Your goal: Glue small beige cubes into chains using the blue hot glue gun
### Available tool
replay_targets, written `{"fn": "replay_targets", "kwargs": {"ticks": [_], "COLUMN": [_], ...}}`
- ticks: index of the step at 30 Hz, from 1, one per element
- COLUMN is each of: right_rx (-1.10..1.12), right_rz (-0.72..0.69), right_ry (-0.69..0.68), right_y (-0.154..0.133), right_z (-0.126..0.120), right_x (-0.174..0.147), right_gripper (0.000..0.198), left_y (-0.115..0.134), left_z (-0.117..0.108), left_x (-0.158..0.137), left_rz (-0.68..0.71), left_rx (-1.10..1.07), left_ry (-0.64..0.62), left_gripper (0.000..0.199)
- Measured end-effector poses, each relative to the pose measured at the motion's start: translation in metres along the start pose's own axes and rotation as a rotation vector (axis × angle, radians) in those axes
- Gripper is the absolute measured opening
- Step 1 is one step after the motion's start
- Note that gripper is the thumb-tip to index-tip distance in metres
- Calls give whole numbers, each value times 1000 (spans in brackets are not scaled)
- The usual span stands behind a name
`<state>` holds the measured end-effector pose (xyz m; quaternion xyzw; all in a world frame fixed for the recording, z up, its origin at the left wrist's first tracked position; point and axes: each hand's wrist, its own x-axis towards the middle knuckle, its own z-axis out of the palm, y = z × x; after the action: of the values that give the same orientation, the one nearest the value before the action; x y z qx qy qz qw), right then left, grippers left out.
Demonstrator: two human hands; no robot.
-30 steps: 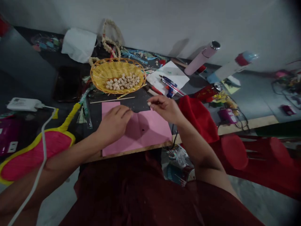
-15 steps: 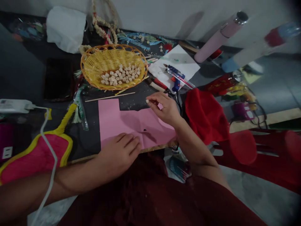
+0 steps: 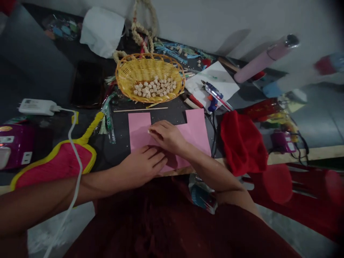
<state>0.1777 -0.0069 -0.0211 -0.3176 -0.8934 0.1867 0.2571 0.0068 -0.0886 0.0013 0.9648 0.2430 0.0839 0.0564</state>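
- Since half a second ago, the right hand (image 3: 168, 136) has crossed from the right part of the pink paper sheet with two upright tabs (image 3: 197, 130) to its left-centre; the left hand (image 3: 145, 165) has stayed at the near edge.
- Right thumb and index finger are pinched narrow on a small, pale, roundish piece (image 3: 149, 132), which sits at the inner side of the sheet's left tab. Whether it touches the paper, I cannot tell.
- Left hand lies palm down on the sheet's near left part, fingers extended and loosely together, with no object visible in them; its thumb is hidden.
- Key relation: the sheet lies flat below both hands, its long axis running side to side along the table edge. The pinched piece points toward the left tab, just beyond the left fingers, while the right forearm crosses the sheet's right half.
- Beyond the hands stands the oval yellow wicker basket with an orange-brown rim (image 3: 131, 70), holding knobbly pale beads (image 3: 156, 87); a thin straight wooden stick (image 3: 140, 109) lies between it and the sheet.
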Motion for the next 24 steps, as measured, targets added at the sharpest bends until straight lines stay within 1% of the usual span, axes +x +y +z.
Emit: {"fn": "replay_targets", "kwargs": {"ticks": [2, 4, 6, 9, 14, 17, 20, 24], "right_rx": [-15, -17, -13, -7, 35, 49, 35, 25], "right_rz": [-29, -35, -15, 23, 19, 2, -17, -5], "right_ry": [5, 2, -6, -20, -53, -34, -9, -21], "right_y": [2, 3, 3, 4, 6, 7, 7, 6], "right_z": [5, 6, 6, 5, 2, 2, 2, 2], "right_x": [-2, -4, -4, -2, -2, -3, -3, -3], "right_gripper": [17, 16, 14, 13, 15, 15, 15, 15], "left_y": [-9, -18, -26, -33, -44, -48, -47, -41], "left_z": [-3, -7, -10, -13, -12, -11, -12, -13], "left_x": [-6, -11, -15, -19, -20, -18, -16, -16], "left_rz": [-2, -79, -164, -237, -282, -290, -274, -279], "left_rx": [39, 85, 103, 90, 53, 50, 62, 110], "left_ry": [40, 64, 59, 37, -1, 5, 6, -2], "left_gripper": [28, 22, 20, 17, 14, 14, 15, 18]}}
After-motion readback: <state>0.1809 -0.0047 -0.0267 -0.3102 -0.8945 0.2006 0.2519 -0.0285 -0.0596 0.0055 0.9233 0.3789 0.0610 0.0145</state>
